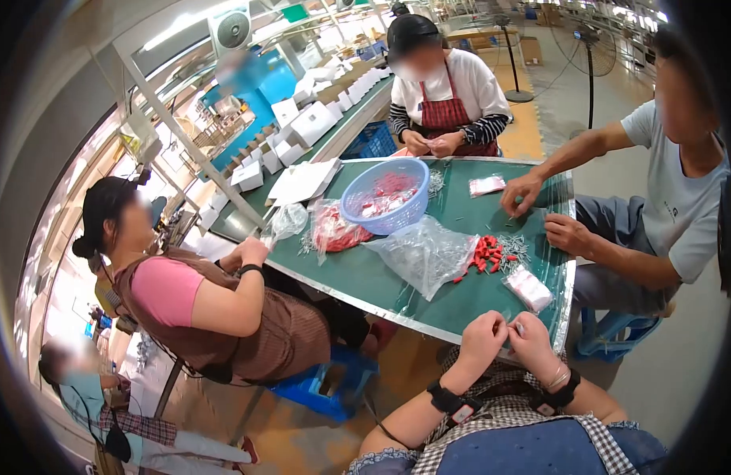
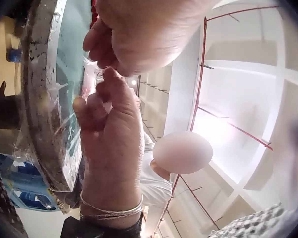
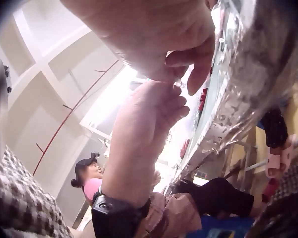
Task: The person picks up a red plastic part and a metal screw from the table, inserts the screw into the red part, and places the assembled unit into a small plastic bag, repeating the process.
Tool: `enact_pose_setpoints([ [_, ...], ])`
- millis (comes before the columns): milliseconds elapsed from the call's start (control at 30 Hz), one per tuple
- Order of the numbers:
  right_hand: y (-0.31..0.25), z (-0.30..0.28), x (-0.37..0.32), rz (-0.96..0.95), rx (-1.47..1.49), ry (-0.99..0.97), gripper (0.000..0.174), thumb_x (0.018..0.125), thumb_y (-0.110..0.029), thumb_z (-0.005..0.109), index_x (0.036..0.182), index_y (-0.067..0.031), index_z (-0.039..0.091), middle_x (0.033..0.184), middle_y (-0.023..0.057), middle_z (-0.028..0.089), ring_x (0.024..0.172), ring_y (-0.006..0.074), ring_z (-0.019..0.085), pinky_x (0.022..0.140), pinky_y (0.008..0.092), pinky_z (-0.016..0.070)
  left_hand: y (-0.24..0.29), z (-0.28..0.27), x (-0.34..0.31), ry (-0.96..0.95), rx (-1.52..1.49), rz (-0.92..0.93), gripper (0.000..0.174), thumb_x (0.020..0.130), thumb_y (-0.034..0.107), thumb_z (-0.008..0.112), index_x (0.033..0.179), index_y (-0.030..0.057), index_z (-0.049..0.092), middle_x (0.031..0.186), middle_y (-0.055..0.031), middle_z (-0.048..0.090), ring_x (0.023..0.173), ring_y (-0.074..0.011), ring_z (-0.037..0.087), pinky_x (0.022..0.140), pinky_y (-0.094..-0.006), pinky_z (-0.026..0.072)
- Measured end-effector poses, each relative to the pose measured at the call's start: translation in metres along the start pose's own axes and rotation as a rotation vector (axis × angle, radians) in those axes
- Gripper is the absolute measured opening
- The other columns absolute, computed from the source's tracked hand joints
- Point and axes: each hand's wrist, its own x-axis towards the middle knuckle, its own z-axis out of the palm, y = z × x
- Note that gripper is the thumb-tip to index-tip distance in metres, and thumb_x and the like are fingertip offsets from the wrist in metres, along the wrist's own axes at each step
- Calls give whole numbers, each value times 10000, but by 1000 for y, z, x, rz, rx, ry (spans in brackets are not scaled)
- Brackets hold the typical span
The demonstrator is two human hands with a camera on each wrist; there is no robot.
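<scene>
Close together at the table's near edge, my left hand [image 1: 483,342] and right hand [image 1: 532,342] meet at the fingertips. Both pinch a small piece of clear plastic [image 1: 506,316], mostly hidden by the fingers; I cannot tell its exact kind. In the left wrist view, the bent fingers of the right hand [image 2: 111,134] come up to the left hand's. Just beyond my hands lies a clear packet of white and pink pieces [image 1: 529,288]. Red plastic wall plugs [image 1: 486,255] are heaped behind it, beside a pile of grey screws [image 1: 514,247].
A large clear bag [image 1: 426,257] lies on the green table [image 1: 334,279]. Beyond it stands a blue basket [image 1: 419,207] of red and white packets, next to another filled bag [image 1: 331,226]. Another packet [image 1: 486,185] lies farther back. People work around the other sides.
</scene>
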Motion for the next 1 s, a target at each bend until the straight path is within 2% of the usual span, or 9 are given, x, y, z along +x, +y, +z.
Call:
enact_pose_setpoints([
  [67,-2,-3,-1,-30,-29,-17,99,837,-73,624,828,8,566,747,136,567,636,256,600,551,358,484,-6,5,-1,11,-30,-24,104,826,89,651,859,7,596,772,-142,618,683,-277,615,632,-363,497],
  [133,-13,-9,0,278,275,-115,123,874,-92,610,830,5,547,724,74,543,594,166,591,474,309,513,-6,8,-1,31,-42,-12,104,829,86,646,855,1,593,768,-139,615,677,-269,609,626,-359,492],
  [167,-4,-9,0,271,318,-121,134,896,-109,602,848,-5,533,739,26,519,588,116,584,432,280,534,-6,9,-2,35,-57,-8,104,832,86,643,853,-2,590,766,-140,613,668,-270,604,622,-358,487],
  [433,-8,-16,1,398,482,-154,116,894,-117,608,864,-36,531,783,11,518,630,98,562,446,278,545,0,7,-2,-12,-114,-13,107,839,96,651,872,2,612,786,-141,626,680,-274,614,625,-355,486],
  [533,-8,-12,3,363,295,-134,126,871,-108,620,846,-17,536,744,50,536,638,161,580,503,321,538,-8,5,-4,-37,-68,-9,127,850,118,651,909,6,639,823,-140,650,704,-271,633,647,-347,496],
  [600,1,-8,5,-13,-142,-65,126,824,-86,638,827,4,549,732,133,554,664,286,592,599,389,506,-12,2,-4,-86,-119,-86,147,859,138,647,929,9,657,852,-140,666,737,-264,650,676,-341,504],
  [700,-11,-5,4,-166,-284,-34,127,782,-72,652,814,8,559,761,192,554,722,383,572,658,437,460,-12,0,-3,-89,-106,-193,155,859,141,643,937,8,664,861,-140,671,761,-257,655,691,-341,507],
  [800,-7,-4,5,-255,-377,-20,130,780,-78,659,808,0,559,769,188,570,719,389,573,632,443,458,-18,5,-1,-95,-69,-162,146,848,132,641,918,5,653,825,-137,662,737,-256,644,681,-348,504],
  [1000,-2,-6,9,-96,-215,-27,142,813,-92,628,801,4,524,749,206,529,715,405,537,624,436,431,-17,15,5,-29,-50,-111,121,819,115,641,849,3,610,746,-138,630,663,-279,613,638,-375,496],
])
